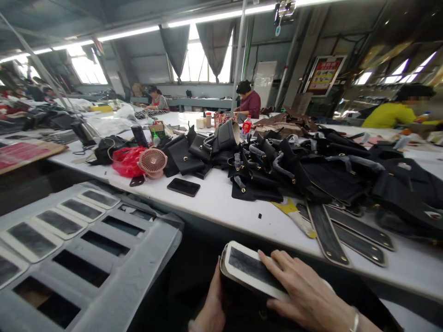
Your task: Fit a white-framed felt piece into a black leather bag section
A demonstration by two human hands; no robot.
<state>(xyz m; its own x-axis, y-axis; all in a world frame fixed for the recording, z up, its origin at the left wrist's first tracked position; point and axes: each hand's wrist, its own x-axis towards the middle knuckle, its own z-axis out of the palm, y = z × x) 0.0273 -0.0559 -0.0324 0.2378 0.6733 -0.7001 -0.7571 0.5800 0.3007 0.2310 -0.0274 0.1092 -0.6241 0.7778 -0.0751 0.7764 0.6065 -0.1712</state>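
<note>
A rounded panel (249, 267) with a white border and a dark middle lies low in the head view, just in front of the table edge. It sits on top of a dark body whose lower part is lost in shadow. My left hand (212, 299) grips the panel's left end, most of its fingers hidden behind it. My right hand (304, 286) lies over the right part, fingers across the top and thumb along the near side. Similar white-bordered panels (32, 240) lie in a row on a grey rack (138, 272) with rectangular openings, to my left.
Black bags (263, 161) with wrapped handles are heaped across the white table (214, 212). Black straps (325, 230), a yellow-and-white tube (296, 216), a phone (183, 186), a pink fan (152, 163) and a red plastic bag (126, 161) lie there too. Several people work beyond.
</note>
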